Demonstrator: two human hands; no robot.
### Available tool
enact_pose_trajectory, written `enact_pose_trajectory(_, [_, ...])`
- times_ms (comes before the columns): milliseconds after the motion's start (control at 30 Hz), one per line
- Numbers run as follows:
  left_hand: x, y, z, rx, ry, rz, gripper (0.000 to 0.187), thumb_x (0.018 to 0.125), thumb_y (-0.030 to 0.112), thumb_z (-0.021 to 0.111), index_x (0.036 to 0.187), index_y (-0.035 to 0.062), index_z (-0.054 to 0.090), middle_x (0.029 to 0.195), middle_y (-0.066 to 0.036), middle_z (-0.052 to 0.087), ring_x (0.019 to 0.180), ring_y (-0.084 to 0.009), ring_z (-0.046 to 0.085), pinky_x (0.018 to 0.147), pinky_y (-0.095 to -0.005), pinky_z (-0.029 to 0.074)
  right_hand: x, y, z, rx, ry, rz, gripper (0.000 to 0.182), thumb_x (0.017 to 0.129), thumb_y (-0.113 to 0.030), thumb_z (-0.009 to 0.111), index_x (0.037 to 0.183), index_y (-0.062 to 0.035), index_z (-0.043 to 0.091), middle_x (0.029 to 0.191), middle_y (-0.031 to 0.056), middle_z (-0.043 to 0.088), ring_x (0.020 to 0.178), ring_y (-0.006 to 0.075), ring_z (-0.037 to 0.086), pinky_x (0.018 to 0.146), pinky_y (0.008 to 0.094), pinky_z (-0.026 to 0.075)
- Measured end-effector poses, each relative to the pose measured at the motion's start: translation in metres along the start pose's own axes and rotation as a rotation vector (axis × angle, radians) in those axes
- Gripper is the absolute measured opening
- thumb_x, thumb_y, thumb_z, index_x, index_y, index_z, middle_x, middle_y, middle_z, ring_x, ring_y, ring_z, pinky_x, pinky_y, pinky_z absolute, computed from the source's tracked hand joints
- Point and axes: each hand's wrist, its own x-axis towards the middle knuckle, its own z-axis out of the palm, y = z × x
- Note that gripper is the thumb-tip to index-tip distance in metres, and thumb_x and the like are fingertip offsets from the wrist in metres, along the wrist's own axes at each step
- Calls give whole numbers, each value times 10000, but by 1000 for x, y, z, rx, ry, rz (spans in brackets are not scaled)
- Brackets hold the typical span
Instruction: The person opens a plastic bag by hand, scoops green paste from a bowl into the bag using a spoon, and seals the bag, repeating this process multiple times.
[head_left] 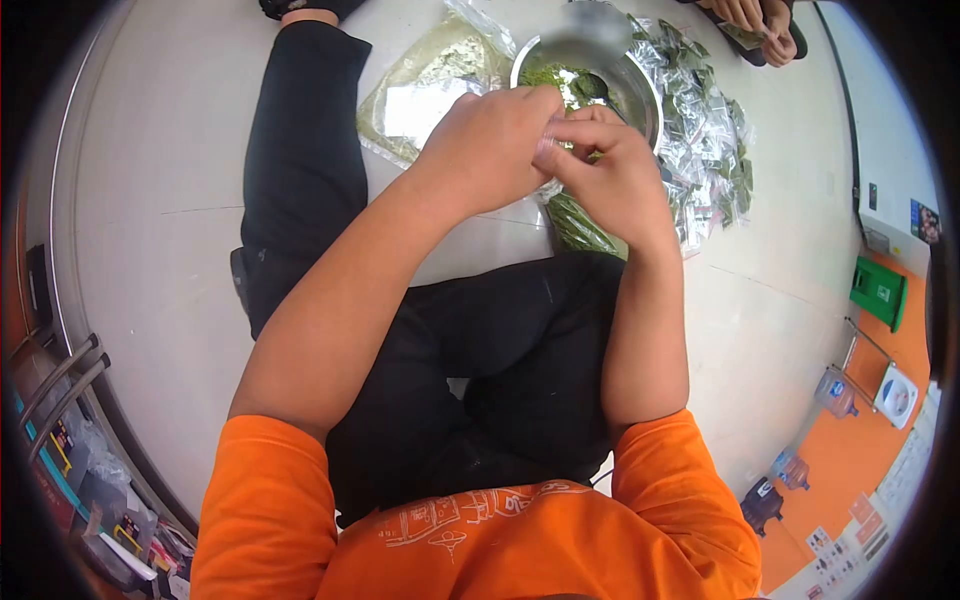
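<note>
My left hand [500, 140] and my right hand [615, 175] meet in front of me, fingers closed in a pinch. Between their fingertips is a small clear plastic bag [547, 143], mostly covered by the fingers. Just beyond them stands a metal bowl [655, 98] with green crushed leaf matter [545, 76] and a dark spoon-like tool [592, 88] inside. To the bowl's left lies a large clear bag [400, 85] of pale green material. Many small filled packets [705, 140] are heaped on the right. A packet of darker green leaves [580, 225] lies below my right hand.
Another person's hands [755, 20] hold a small packet at the upper right. Pale floor tiles [160, 210] surround my outstretched black-trousered leg [305, 140]. A green bin [880, 292] and water bottles [836, 392] stand along the right wall; cluttered shelves [100, 480] are at left.
</note>
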Motion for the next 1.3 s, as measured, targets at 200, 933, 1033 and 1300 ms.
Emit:
enact_pose_trajectory(200, [1, -15, 6, -91, 31, -107, 365, 786, 162, 760, 1084, 55, 580, 909, -115, 674, 831, -297, 674, 753, -389, 536, -3, 42, -38, 3, 102, 106, 269, 858, -274, 759, 1030, -67, 774, 958, 126, 697, 834, 224, 626, 758, 333, 508])
enact_pose_trajectory(933, [6, -43, -7, -85, -10, -397, 589, 704, 276, 844, 1155, -3, 587, 1043, -152, 676, 946, -264, 676, 839, -369, 541, 15, 88, -18, 160, 328, 154, 246, 914, -235, 760, 1049, -30, 766, 812, 32, 730, 740, 75, 627, 671, 235, 492])
enact_pose_trajectory(1033, [6, -44, -4, -62, -33, -400, 596, 697, 273, 844, 1158, -6, 589, 1044, -156, 676, 944, -270, 676, 838, -369, 541, 8, 77, -14, 146, 313, 91, 239, 928, -235, 739, 1030, -20, 763, 778, 31, 717, 708, 80, 615, 651, 246, 484])
enact_pose_trajectory(1300, [6, -44, 3, -48, -47, -408, 615, 685, 271, 842, 1166, -10, 583, 1035, -167, 667, 932, -276, 671, 833, -367, 538, 8, 89, -20, 187, 492, 375, 279, 998, -214, 622, 892, 39, 675, 742, 56, 688, 633, 120, 611, 613, 274, 497])
